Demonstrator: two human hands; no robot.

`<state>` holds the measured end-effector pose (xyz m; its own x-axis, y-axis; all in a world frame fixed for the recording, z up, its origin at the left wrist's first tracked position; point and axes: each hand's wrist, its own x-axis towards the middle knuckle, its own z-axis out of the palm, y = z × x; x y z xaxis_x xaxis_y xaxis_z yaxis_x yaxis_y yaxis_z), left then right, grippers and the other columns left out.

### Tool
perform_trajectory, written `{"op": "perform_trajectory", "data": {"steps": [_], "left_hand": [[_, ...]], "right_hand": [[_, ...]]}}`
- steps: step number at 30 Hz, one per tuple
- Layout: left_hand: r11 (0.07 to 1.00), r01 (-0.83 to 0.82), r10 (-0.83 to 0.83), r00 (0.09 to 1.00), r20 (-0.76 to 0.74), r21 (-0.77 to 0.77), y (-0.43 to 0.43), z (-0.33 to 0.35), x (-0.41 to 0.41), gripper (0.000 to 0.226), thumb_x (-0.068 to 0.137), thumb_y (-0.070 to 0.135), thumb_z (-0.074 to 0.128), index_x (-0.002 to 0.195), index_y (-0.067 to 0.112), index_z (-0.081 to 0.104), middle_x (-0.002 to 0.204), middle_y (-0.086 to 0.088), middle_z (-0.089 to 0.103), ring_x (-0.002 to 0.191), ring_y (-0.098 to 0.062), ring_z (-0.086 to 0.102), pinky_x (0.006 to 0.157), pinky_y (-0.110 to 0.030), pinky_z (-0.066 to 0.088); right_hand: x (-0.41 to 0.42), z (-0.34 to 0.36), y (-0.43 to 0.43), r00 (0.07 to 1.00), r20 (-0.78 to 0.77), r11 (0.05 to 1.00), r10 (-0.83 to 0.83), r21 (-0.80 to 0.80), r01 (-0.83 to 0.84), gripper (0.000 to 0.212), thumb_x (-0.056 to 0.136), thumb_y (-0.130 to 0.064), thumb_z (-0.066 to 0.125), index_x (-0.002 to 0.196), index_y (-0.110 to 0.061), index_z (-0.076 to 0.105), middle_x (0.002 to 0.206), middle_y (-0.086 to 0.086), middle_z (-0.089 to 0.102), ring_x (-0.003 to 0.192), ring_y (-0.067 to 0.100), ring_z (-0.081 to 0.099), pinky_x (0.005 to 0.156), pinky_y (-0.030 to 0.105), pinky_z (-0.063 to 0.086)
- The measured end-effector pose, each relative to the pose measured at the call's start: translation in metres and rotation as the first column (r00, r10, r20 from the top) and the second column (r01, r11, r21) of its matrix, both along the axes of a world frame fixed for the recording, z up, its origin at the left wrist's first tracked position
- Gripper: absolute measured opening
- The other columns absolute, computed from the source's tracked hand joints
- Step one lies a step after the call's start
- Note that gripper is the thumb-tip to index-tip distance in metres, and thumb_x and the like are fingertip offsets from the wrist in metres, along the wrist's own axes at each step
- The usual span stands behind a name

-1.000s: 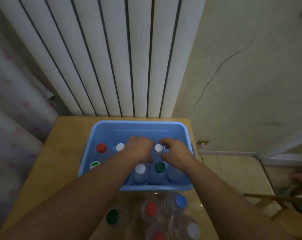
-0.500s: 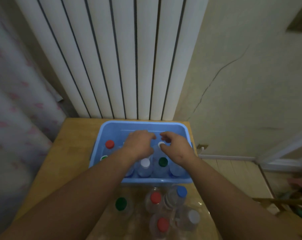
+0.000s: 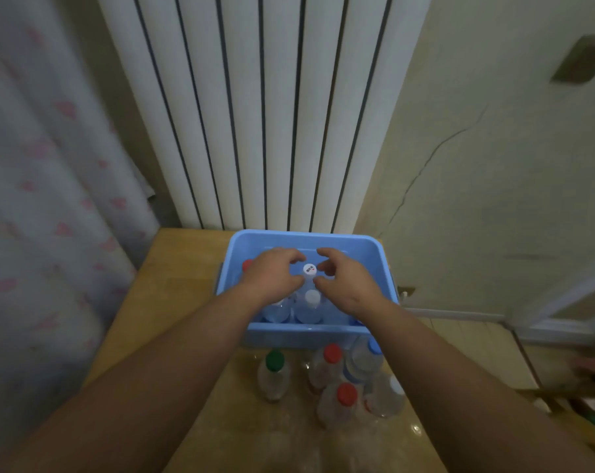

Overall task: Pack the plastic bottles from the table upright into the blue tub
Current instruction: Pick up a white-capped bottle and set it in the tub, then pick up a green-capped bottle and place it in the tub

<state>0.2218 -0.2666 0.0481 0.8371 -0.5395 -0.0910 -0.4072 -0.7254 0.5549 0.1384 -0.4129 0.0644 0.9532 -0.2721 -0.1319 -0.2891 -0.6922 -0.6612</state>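
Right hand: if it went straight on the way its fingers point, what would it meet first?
Likely the white-capped bottle standing in the tub, just ahead of the right hand; depth is unclear, so it may already touch.

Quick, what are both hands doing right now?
Left hand: curled beside the white-capped bottle, grip cannot be told.
Right hand: same, cannot be told.

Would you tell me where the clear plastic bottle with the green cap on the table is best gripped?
Grip the clear plastic green-capped bottle round its neck just under the cap, coming from above on its left. It stands upright with bare wooden table on that side, while a red-capped clear bottle stands close on its right.
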Motion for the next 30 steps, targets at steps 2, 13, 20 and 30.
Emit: {"op": "perform_trajectory", "data": {"steps": [2,13,20,30], "left_hand": [[1.0,-0.007,0.006,1.0,-0.025,-0.022,0.011,0.001,-0.006,0.043,0.087,0.032,0.069,0.128,0.033,0.058,0.129,0.008,0.061,0.115,-0.015,0.057,0.101,-0.044,0.048],[0.998,-0.018,0.008,0.989,-0.146,-0.062,0.061,-0.007,-0.031,0.033,0.094,0.026,0.063,0.127,0.028,0.06,0.118,0.005,0.063,0.098,-0.012,0.06,0.07,-0.016,0.044],[0.977,0.176,-0.139,0.955,-0.262,0.124,0.085,-0.016,-0.044,0.033,0.095,0.013,0.052,0.126,0.021,0.064,0.126,0.0,0.063,0.115,-0.019,0.058,0.1,-0.033,0.049],[0.96,0.279,-0.226,0.846,-0.484,0.039,0.105,-0.067,-0.077,0.063,0.082,0.007,0.071,0.14,0.021,0.05,0.133,-0.004,0.06,0.12,-0.023,0.059,0.098,-0.03,0.048]], "right_hand": [[-0.004,0.001,0.009,1.0,-0.008,1.0,0.008,-0.009,-0.008,0.062,0.088,-0.027,0.063,0.144,-0.024,0.036,0.125,-0.003,0.061,0.116,0.017,0.055,0.099,0.034,0.046],[-0.026,0.004,0.055,0.998,-0.049,0.999,0.027,-0.023,-0.028,0.062,0.088,-0.029,0.061,0.144,-0.028,0.034,0.126,-0.004,0.061,0.112,0.017,0.057,0.098,0.035,0.047],[-0.039,-0.008,0.08,0.989,-0.132,0.997,0.074,-0.026,-0.078,0.057,0.087,-0.029,0.064,0.139,-0.027,0.042,0.126,-0.004,0.061,0.114,0.017,0.057,0.099,0.034,0.046],[-0.06,-0.034,0.101,0.896,-0.357,0.936,0.265,-0.128,-0.328,0.041,0.087,-0.023,0.064,0.126,-0.032,0.056,0.123,-0.002,0.059,0.102,0.017,0.057,0.083,0.028,0.047]]}}
